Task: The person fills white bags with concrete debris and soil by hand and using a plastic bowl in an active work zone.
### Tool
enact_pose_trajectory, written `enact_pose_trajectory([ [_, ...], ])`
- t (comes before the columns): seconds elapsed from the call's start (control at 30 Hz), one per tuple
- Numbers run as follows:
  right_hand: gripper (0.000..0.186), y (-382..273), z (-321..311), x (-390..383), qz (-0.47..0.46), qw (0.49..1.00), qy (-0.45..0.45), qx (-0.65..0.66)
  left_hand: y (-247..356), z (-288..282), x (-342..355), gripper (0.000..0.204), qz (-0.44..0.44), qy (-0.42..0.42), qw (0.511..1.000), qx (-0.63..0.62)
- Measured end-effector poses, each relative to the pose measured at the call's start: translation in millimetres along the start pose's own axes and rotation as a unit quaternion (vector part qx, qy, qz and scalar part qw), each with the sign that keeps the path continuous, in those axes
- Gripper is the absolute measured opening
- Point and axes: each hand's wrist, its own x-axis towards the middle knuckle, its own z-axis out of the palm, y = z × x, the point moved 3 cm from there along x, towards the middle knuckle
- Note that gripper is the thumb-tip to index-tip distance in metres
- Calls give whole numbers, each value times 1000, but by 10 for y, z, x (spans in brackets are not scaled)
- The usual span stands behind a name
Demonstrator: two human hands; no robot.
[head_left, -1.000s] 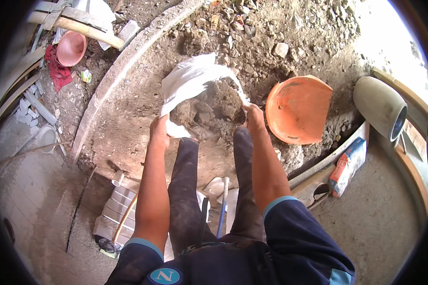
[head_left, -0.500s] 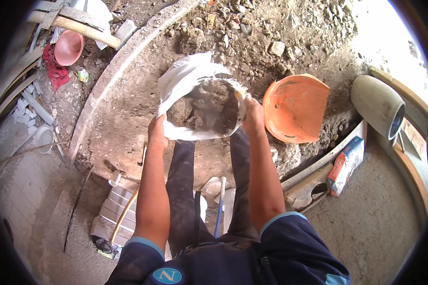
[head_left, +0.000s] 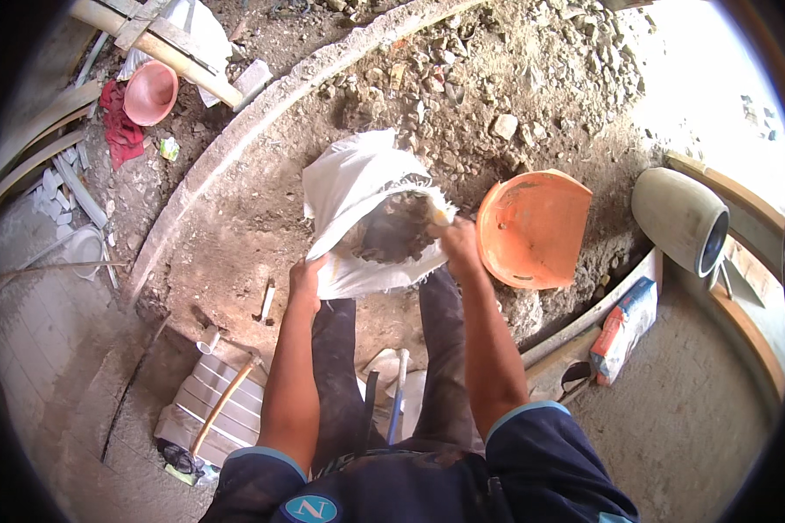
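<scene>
White woven plastic sack (head_left: 349, 187), half full of dark soil, held open at centre frame.
Your left hand (head_left: 305, 281) grips its lower rim, your right hand (head_left: 459, 246) clutches the right rim, beside the orange plastic basin (head_left: 532, 228).

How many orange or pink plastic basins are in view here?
2. An orange basin lies tilted on the rubble beside the right hand gripping the white sack; a pink basin sits far upper left. Debris may hide others.
</scene>
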Motion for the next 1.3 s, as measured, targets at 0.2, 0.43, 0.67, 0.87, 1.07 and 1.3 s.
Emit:
enact_pose_trajectory([
  [0.2,24,405,186,-86,-2,996,-50,73,24,-80,-53,40,-66,-16,997,-37],
  [0.43,23,219,-232,-414,-50,998,32,15,-6,-91,-225,40,-9,79,997,16],
  [0.67,26,-436,-161,-1758,-49,998,-30,23,516,-708,-694,33,-15,59,997,-51],
  [0.87,21,-740,256,-1002,-124,986,-43,-105,796,-376,-465,28,-51,-41,992,-105],
  [1.07,25,-214,0,-407,2,999,15,52,592,172,-120,38,14,39,993,110],
  [1.3,29,1277,-312,-622,-134,946,5,-295,-463,-320,-451,51,-73,81,973,205],
])
